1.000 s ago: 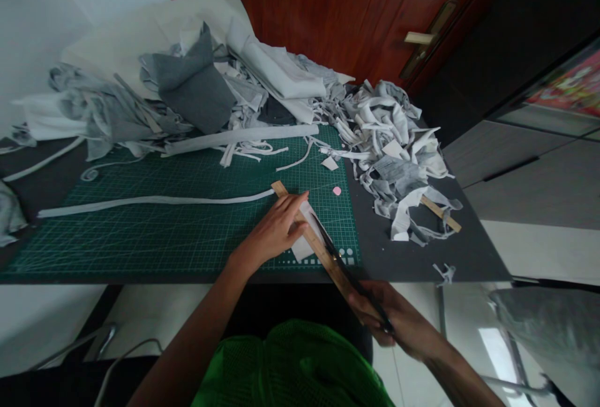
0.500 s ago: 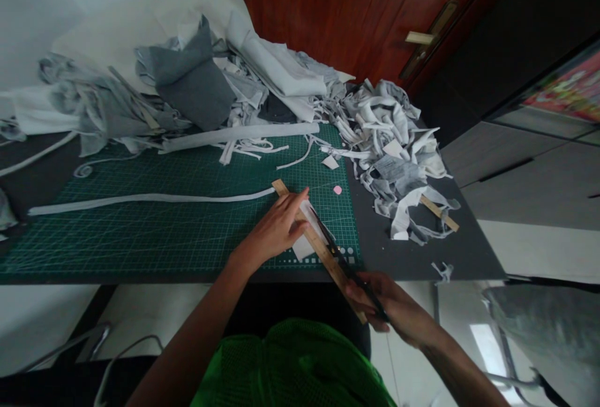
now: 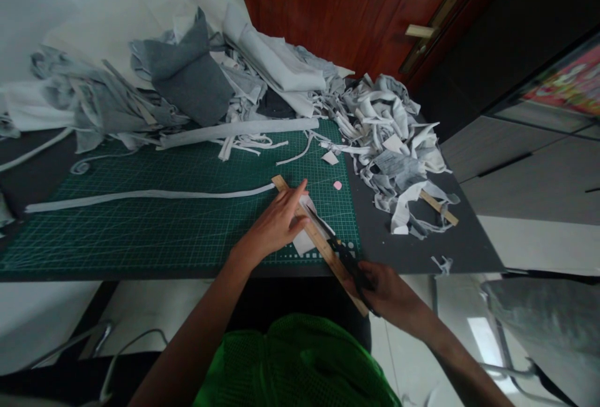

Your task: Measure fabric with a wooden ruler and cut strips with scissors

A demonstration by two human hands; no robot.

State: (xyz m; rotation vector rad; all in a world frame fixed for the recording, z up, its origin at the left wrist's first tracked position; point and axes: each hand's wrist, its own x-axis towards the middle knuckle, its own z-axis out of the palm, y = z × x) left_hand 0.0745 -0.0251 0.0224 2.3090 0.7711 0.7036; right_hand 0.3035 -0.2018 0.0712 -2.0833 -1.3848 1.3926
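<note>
A wooden ruler (image 3: 321, 243) lies slantwise over a pale scrap of material (image 3: 304, 242) on the green cutting mat (image 3: 187, 232). My left hand (image 3: 276, 221) rests on the ruler's upper part, fingers stretched out and thumb spread, pressing it down. My right hand (image 3: 387, 291) is closed around the handles of black scissors (image 3: 347, 258). Their blades run along the ruler's right edge over the pale material, where a narrow strip curls away to the right. Left of the ruler, a long pale fabric strip (image 3: 150, 194) stretches across the mat.
Grey and white fabric (image 3: 192, 75) is heaped along the back of the dark table (image 3: 398, 257). Tangled scraps (image 3: 389, 125) pile up at the right, with another wooden strip (image 3: 438, 208) among them. A small pink piece (image 3: 337, 185) lies on the mat.
My right hand and the scissors have shifted slightly up, and the scissors' handles are spread wider. A thin strip now bends away right of the blades. My left hand stays on the ruler.
</note>
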